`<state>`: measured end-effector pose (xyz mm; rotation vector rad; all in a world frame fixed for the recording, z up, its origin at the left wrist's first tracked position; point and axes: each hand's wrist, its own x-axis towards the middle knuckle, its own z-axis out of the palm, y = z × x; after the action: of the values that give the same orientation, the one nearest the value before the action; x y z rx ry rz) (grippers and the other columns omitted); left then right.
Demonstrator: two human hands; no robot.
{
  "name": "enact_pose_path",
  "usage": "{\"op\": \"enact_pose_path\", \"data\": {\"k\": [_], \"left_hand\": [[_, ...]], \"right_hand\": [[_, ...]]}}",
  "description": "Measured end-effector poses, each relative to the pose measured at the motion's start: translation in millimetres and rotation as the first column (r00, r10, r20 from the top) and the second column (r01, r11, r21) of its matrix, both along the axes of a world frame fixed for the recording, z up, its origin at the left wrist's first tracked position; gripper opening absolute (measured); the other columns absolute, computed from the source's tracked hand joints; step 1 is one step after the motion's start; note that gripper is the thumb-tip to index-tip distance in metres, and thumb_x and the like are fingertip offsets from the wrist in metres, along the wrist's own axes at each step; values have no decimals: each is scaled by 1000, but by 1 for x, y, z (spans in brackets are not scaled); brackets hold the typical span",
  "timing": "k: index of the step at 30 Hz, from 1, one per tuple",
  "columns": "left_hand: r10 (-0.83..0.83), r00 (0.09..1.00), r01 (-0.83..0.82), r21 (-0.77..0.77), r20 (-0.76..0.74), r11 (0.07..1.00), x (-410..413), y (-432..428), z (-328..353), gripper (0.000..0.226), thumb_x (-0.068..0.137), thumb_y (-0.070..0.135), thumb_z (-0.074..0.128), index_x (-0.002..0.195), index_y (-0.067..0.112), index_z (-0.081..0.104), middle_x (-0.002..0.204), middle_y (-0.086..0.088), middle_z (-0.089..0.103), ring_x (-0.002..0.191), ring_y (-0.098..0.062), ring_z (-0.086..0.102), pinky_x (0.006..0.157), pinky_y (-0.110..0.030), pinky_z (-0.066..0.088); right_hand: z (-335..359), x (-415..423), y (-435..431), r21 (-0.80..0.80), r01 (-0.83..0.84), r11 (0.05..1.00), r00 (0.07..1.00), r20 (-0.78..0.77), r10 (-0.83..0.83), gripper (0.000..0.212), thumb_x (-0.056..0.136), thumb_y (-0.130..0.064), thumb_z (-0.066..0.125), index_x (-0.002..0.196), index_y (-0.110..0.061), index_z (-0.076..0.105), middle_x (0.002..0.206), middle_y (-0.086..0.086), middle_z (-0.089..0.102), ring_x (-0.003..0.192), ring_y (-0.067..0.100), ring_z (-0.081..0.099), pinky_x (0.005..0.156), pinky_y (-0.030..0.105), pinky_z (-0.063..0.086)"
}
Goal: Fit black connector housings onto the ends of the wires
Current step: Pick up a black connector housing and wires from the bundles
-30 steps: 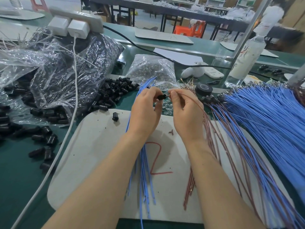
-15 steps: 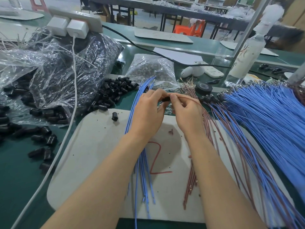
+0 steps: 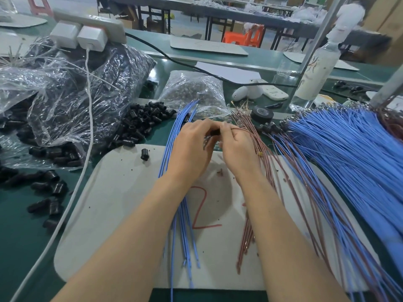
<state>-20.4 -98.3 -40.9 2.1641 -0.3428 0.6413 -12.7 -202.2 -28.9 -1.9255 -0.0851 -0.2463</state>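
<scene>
Your tabletop (image 3: pixel 17 236) is carrying a white board (image 3: pixel 122 203) at its near edge, with blue wires (image 3: pixel 349 149) fanning across the right side and a bag (image 3: pixel 76 94) lying at the left. Over the board's far edge, your left hand (image 3: pixel 192 147) is pinching a black housing (image 3: pixel 214 132), and your right hand (image 3: pixel 237 147) is pinching a brown wire (image 3: pixel 244 129) just beside it.

Blue wires (image 3: pixel 349 149); brown wires (image 3: pixel 283 171); black housings (image 3: pixel 141 123); green table (image 3: pixel 17 225); white board (image 3: pixel 122 203).
</scene>
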Motion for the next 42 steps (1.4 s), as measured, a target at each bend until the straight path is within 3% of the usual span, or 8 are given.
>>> {"op": "enact_pose_path", "data": {"k": [4,8,12,17,22,30,35,42], "left_hand": [[29,999,-29,-24,15,999,1,0,-1,16,85,1,61,99,9,66,94,-1,66,90,-22,56,84,-28,43],[47,998,-46,-32,31,998,1,-1,0,12,87,5,61,98,7,65,92,-1,65,89,-21,55,80,-22,40],[-33,995,34,-7,97,999,-3,-4,2,19,86,1,59,101,10,67,93,11,59,88,-20,55,81,-25,41],[2,998,0,-42,58,999,-1,-4,1,15,85,1,61,99,7,66,96,-1,66,91,-25,57,84,-32,45],[-11,995,16,-49,96,999,-2,-4,4,11,87,7,64,97,7,66,93,0,66,90,-22,57,81,-26,43],[40,995,-41,17,86,999,-1,0,3,14,88,4,59,100,5,65,97,-5,66,93,-25,55,81,-32,43],[98,993,-96,-28,63,995,1,3,3,12,89,7,59,100,6,64,95,-4,66,90,-22,54,79,-25,39],[81,994,-79,-32,73,996,0,2,4,11,89,7,60,99,7,65,94,-2,66,89,-20,53,76,-20,38]], "right_hand": [[-1,-2,4,63,-20,998,1000,-23,21,37,103,-37,32,101,-27,67,98,-6,68,99,13,60,99,40,46],[-1,1,3,278,7,961,1000,22,-14,41,104,-39,26,131,-26,54,121,-3,63,116,10,57,103,28,42],[-3,2,4,122,11,992,1000,17,-13,36,104,-31,33,92,-31,67,93,-13,67,95,8,63,87,18,50],[-2,1,4,281,50,958,998,13,-56,34,101,-47,25,107,-40,58,105,-14,64,107,8,59,102,35,45],[-2,2,3,284,40,958,999,14,-46,41,105,-34,25,117,-20,62,119,3,64,116,19,58,105,41,44],[-1,4,-5,155,106,982,993,37,-113,20,97,-41,48,93,-24,59,81,-5,64,76,10,60,74,32,47],[5,4,-6,581,-1,814,999,30,-19,8,91,-7,61,86,-13,58,68,-5,66,61,4,61,61,17,50],[2,0,-6,249,114,962,956,234,-174,8,92,-15,61,85,-18,62,78,-3,66,73,12,62,77,32,54]]}}
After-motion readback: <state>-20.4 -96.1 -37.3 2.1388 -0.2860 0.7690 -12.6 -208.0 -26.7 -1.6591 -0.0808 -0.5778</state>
